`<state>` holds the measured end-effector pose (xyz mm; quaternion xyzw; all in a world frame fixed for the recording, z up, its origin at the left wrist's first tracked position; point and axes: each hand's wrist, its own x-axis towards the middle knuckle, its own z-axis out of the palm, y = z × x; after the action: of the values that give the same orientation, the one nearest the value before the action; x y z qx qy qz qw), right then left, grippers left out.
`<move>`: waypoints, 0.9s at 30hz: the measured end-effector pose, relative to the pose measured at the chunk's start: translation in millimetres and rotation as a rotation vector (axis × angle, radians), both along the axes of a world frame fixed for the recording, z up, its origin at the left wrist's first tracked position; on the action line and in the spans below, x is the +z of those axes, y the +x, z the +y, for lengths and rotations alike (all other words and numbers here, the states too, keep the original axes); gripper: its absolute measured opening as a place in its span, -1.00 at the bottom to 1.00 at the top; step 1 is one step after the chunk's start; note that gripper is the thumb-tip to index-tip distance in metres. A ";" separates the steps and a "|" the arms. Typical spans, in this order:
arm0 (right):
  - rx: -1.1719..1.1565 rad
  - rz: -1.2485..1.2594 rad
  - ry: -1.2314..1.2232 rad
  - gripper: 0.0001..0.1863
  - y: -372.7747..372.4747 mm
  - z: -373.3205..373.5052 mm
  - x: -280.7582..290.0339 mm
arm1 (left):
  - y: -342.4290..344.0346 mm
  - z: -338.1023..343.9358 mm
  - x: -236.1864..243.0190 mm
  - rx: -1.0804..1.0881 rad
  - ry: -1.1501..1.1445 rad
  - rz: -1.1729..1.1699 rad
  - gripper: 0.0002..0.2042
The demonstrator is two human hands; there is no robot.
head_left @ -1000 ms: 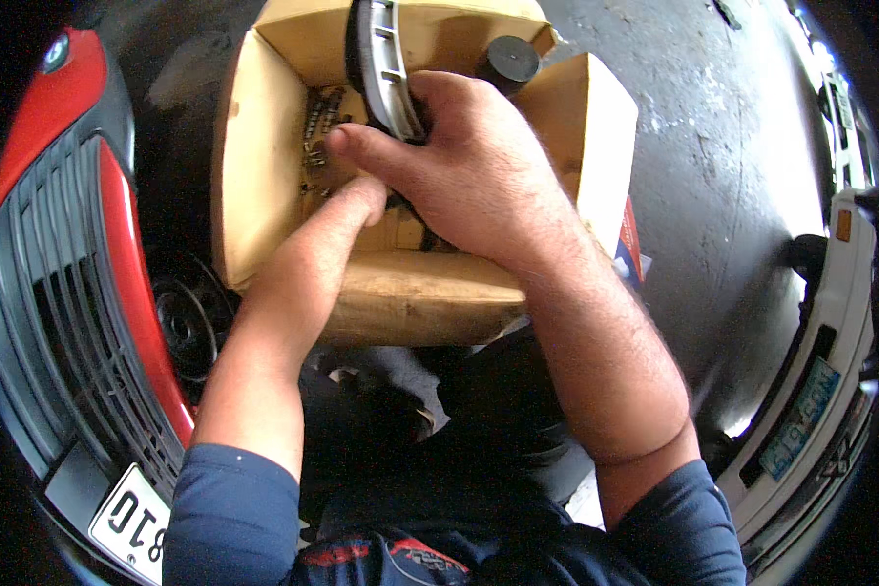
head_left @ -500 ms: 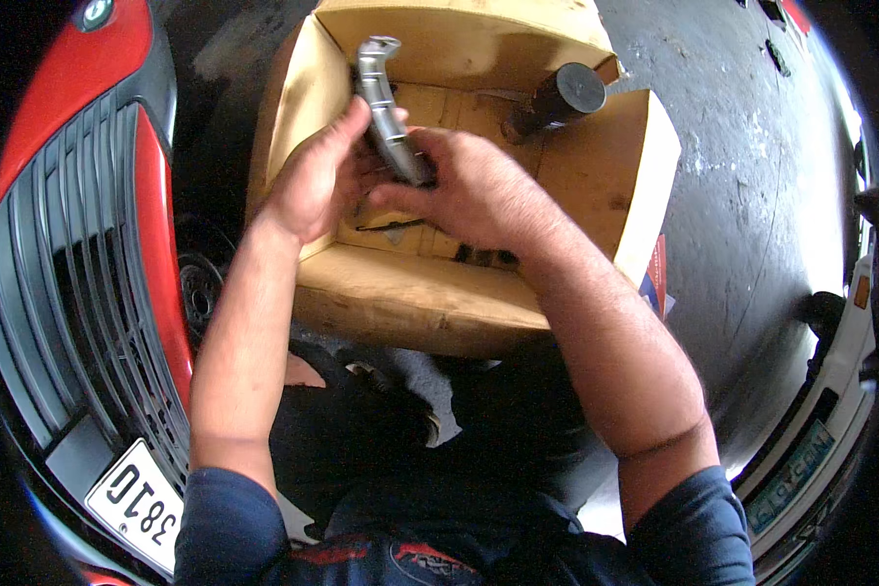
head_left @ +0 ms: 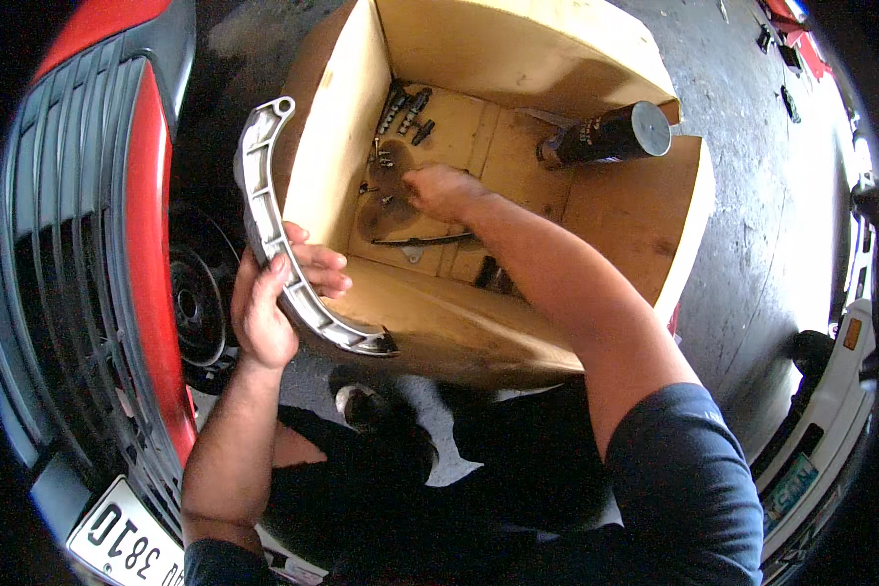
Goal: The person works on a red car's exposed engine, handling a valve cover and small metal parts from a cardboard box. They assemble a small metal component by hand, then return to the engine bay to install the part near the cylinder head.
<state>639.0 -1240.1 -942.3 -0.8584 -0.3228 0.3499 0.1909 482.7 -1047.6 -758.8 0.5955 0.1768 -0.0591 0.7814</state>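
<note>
A silver curved timing chain guide point(head_left: 261, 186), ribbed and with an eyelet at its upper end, is gripped near its middle by my left hand point(head_left: 266, 317). It is held outside the left wall of a cardboard box point(head_left: 518, 44). Down inside the box, my right hand point(head_left: 447, 192) has its fingers curled together over the floor; what they pinch, if anything, is hidden. Small bolts point(head_left: 385, 158) lie just left of those fingers, on an oily stain. Larger dark bolts point(head_left: 393, 107) sit in the far left corner. A thin dark curved strip point(head_left: 420, 240) lies nearer me, partly behind my right forearm.
A black cylindrical can point(head_left: 610, 134) leans inside the box's right side. On the left stands a red car front with a dark grille point(head_left: 78, 244), beside a wheel point(head_left: 200, 303). A white vehicle bumper point(head_left: 830, 420) edges the right. Grey floor point(head_left: 752, 215) lies between.
Both hands were on the chain guide above the box. My right hand has let go and reached down into the box, while my left has carried the guide left and toward me.
</note>
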 end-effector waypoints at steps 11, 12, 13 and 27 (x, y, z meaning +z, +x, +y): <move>-0.195 -0.028 -0.133 -0.67 -47.2 61.8 -29.3 | -9.9 -10.1 -4.7 0.031 0.116 -0.048 -0.55; -0.199 -0.043 -0.111 -0.68 -52.1 58.8 -32.5 | -9.7 -10.6 -4.9 0.032 0.104 -0.081 -0.55; -0.167 -0.075 -0.059 -0.69 -52.7 55.5 -35.8 | -10.0 -10.2 -4.7 0.030 0.078 -0.098 -0.55; -0.741 0.837 0.570 -0.76 8.8 4.5 -74.6 | -10.2 4.8 -10.7 -0.110 -0.057 -0.149 -0.51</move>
<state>647.8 -1235.6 -1016.9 -0.6187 0.0179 0.4671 0.6314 472.5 -1042.7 -769.5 0.5845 0.0833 -0.0625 0.8047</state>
